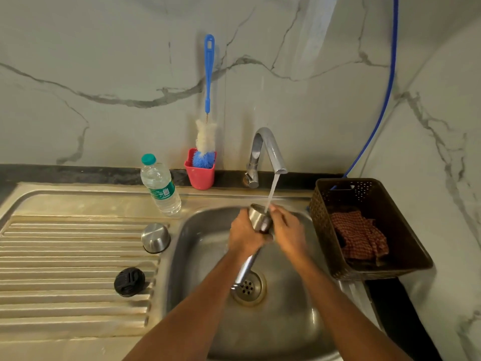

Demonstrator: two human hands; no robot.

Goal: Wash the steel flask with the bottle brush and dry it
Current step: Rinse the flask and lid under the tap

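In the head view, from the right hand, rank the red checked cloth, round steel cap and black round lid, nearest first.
1. Red checked cloth, in basket, right.
2. Round steel cap, left of sink.
3. Black round lid, farther left.

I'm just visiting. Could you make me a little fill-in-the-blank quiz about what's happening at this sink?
1. The left hand and right hand hold the steel flask under the running ____.
2. The bottle brush stands in a red ____ by the wall.
3. The checked cloth lies in the brown ____.
Missing words: tap; cup; basket.
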